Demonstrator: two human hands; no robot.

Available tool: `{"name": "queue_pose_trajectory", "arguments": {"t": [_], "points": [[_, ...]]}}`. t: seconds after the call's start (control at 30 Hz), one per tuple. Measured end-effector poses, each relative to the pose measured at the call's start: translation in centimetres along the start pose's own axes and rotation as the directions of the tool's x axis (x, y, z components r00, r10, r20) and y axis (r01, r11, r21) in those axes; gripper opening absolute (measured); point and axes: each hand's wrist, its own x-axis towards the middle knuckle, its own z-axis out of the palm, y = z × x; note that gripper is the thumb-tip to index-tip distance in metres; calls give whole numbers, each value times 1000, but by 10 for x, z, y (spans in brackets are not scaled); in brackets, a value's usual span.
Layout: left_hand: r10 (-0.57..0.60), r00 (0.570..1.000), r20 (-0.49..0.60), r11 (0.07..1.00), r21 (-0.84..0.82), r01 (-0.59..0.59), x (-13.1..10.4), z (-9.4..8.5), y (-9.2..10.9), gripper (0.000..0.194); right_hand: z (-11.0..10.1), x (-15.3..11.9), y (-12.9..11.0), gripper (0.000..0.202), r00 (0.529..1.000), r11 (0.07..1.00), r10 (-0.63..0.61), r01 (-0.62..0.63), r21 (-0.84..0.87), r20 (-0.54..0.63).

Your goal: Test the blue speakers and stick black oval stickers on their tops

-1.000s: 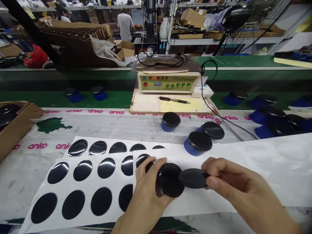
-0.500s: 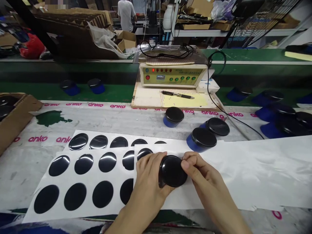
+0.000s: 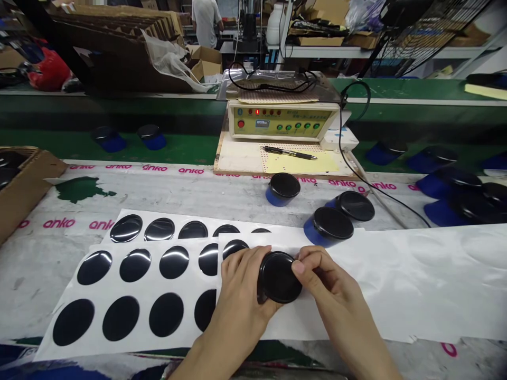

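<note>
My left hand (image 3: 245, 290) wraps around the side of a round black-topped piece (image 3: 280, 277) above the white sheets on the counter (image 3: 166, 198), its fingers along the far left edge and its thumb below. The piece sits between my two hands, just right of my left palm, its glossy round face tilted up toward me. My right hand (image 3: 328, 282) meets it from the other side, thumb and forefinger pinched together at the upper right edge of the black face; whether they grip anything there, I cannot tell.

Beneath and to the left of my left hand lie white sheets (image 3: 144, 295) bearing rows of shiny black discs (image 3: 166, 315), while a plain white sheet (image 3: 428, 285) stretches out to the right, past my right hand. Just beyond my hands stand three blue pieces with black tops (image 3: 327, 227), two of them close together and the third a little apart to the left. More blue pieces (image 3: 449, 198) cluster at the far right, and two others (image 3: 151, 137) stand on the green strip at the far left.

Farther back, a pen (image 3: 290, 153) lies on yellow paper (image 3: 301, 164) in front of a control box (image 3: 283, 122) with one red light lit. A person in a light shirt (image 3: 206, 21) stands in the background.
</note>
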Motion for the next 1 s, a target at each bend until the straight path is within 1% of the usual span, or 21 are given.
{"name": "queue_pose_trajectory", "arguments": {"t": [0.27, 0.4, 0.47, 0.53, 0.6, 0.63, 0.67, 0.7, 0.73, 0.77, 0.8, 0.83, 0.87, 0.9, 0.93, 1.0], "points": [[-6, 1000, 17, 1000, -5, 6, 1, -1, 0, 65, 7, -1, -2, 24, 990, 992, -109, 102, -70, -94], [16, 1000, 10, 1000, 3, -16, 1, -1, -2, 65, 8, -1, 0, 21, 979, 975, -182, 167, -146, -93], [25, 1000, 7, 1000, 3, -25, 0, -1, -2, 64, 5, -1, 1, 22, 975, 959, -211, 193, -206, -65], [21, 1000, 7, 1000, 2, -21, 0, -1, -1, 61, -1, -1, 1, 23, 982, 946, -189, 181, -269, -2], [7, 1000, -8, 1000, 5, -7, 0, -2, -1, 60, -6, 0, -1, 20, 994, 934, -102, 105, -341, 27], [1, 1000, -22, 1000, 6, -1, 1, -2, -1, 60, -7, 1, -2, 22, 998, 927, -49, 58, -371, 33], [0, 1000, -27, 1000, 3, 0, 2, -2, 0, 60, -6, 2, -4, 30, 999, 916, -8, 25, -400, 45], [0, 1000, -24, 1000, -8, 0, 2, -2, 0, 59, -4, 5, -7, 38, 997, 906, 13, 22, -423, 79], [-2, 1000, -16, 1000, -24, 1, 3, -2, 1, 59, -1, 7, -9, 41, 991, 899, 7, 54, -434, 137], [-6, 1000, -4, 999, -42, 6, 2, -1, 2, 58, 3, 10, -11, 37, 979, 895, -23, 110, -433, 200], [-10, 1000, 3, 998, -58, 10, 1, -1, 4, 57, 6, 13, -13, 27, 966, 891, -72, 173, -420, 246], [-15, 1000, 3, 997, -69, 15, -1, -1, 5, 56, 9, 15, -15, 18, 958, 888, -127, 226, -401, 258], [-21, 1000, -3, 997, -76, 21, -3, -2, 6, 55, 11, 17, -15, 19, 955, 893, -166, 251, -374, 245], [-24, 1000, -9, 997, -79, 23, -3, -5, 7, 56, 11, 18, -15, 27, 959, 910, -180, 247, -334, 220], [-20, 1000, -8, 997, -77, 20, -1, -11, 7, 56, 10, 18, -14, 32, 967, 933, -168, 219, -287, 193], [-27, 999, -38, 999, -47, 25, 15, -31, 1, 57, 2, 16, -11, 37, 983, 972, -102, 132, -196, 152]]}}
